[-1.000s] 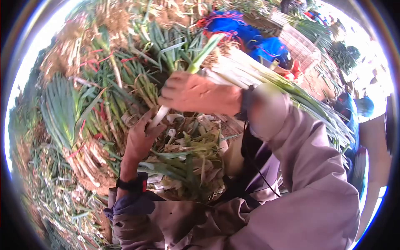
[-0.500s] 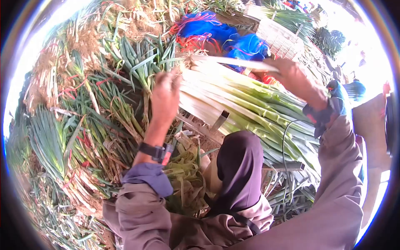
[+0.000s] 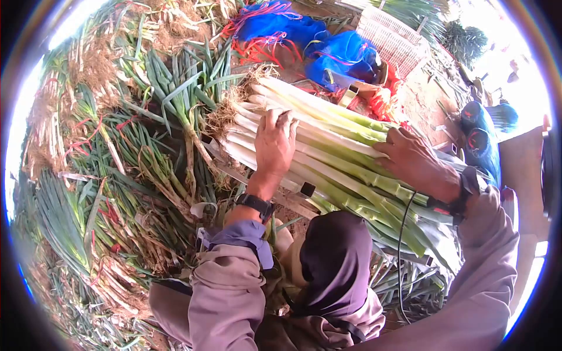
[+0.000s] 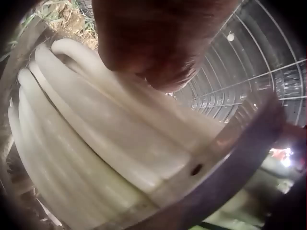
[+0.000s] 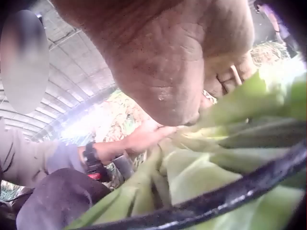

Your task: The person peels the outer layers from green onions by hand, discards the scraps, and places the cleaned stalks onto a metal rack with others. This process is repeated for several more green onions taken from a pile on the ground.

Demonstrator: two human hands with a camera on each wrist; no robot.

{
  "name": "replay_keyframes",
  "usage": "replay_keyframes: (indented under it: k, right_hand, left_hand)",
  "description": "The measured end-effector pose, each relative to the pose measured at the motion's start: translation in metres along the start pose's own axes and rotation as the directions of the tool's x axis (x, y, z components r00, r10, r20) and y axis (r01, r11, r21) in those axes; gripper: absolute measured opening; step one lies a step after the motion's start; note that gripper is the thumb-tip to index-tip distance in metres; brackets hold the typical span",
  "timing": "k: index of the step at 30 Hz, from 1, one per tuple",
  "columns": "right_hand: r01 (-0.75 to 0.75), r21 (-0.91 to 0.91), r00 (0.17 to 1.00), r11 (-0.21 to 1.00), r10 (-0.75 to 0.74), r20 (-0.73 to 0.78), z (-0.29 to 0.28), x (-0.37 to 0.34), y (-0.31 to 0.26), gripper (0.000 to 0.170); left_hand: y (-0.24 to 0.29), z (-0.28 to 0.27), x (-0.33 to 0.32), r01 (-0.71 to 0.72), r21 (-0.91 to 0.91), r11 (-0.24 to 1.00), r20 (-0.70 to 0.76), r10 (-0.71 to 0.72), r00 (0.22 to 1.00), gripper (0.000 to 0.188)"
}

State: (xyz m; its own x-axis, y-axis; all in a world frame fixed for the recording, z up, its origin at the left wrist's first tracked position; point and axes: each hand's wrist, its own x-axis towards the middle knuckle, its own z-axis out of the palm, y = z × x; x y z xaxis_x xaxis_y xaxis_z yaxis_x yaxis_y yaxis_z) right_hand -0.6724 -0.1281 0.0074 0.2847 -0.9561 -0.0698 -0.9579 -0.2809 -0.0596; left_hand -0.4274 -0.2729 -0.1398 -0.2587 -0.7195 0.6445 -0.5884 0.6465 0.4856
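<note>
A row of long leeks or large green onions (image 3: 328, 126) lies side by side, white root ends at left and green leaves at right. My left hand (image 3: 275, 140) rests on the white stalks near the roots, its fingers bent over them. Farther along, my right hand (image 3: 415, 164) lies over the green part, fingers and thumb around a stalk. In the left wrist view the white stalks (image 4: 96, 124) run beneath the left hand (image 4: 158, 43). The right wrist view shows the right hand (image 5: 163, 62) against green leaves (image 5: 201, 177).
Tied onion bundles (image 3: 64, 205) and loose plants cover the ground at left. Blue netting (image 3: 342, 58) with red strings and a pale crate (image 3: 392, 38) lie beyond the row. A metal frame (image 3: 293, 199) runs under the stalks, beside a knee (image 3: 336, 257).
The right hand, holding a white stalk in the air half a second ago, has come down onto the row's green part. The left hand has moved right onto the white stalks.
</note>
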Motion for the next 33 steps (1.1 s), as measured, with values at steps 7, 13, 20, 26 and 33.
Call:
replay_keyframes:
  k: [7, 13, 20, 26, 33]
  right_hand:
    - [0.147, 0.071, 0.989, 0.987, -0.146, -0.020, 0.023, 0.032, 0.021, 0.019]
    - [0.223, 0.140, 0.974, 0.965, -0.225, -0.001, 0.048, 0.057, 0.025, 0.017]
    - [-0.025, 0.252, 0.998, 0.967, 0.008, 0.065, 0.014, 0.036, 0.020, 0.052]
    - [-0.203, 0.172, 0.894, 0.964, 0.110, 0.435, 0.014, 0.037, 0.037, 0.062]
    - [-0.175, 0.146, 0.915, 0.974, 0.106, 0.390, 0.021, 0.037, 0.028, 0.063]
  left_hand:
    - [-0.003, -0.001, -0.003, -0.018, -0.046, 0.999, -0.028, 0.017, 0.999, 0.030]
    - [-0.008, -0.005, 0.002, -0.012, 0.015, 1.000, 0.058, 0.011, 0.998, 0.028]
    - [-0.010, -0.007, 0.043, 0.060, 0.058, 0.997, 0.283, -0.074, 0.956, 0.032]
    - [-0.016, 0.004, 0.043, -0.091, 0.167, 0.982, 0.298, 0.038, 0.954, 0.032]
    - [-0.020, 0.021, 0.036, -0.098, 0.214, 0.972, 0.276, 0.036, 0.960, 0.037]
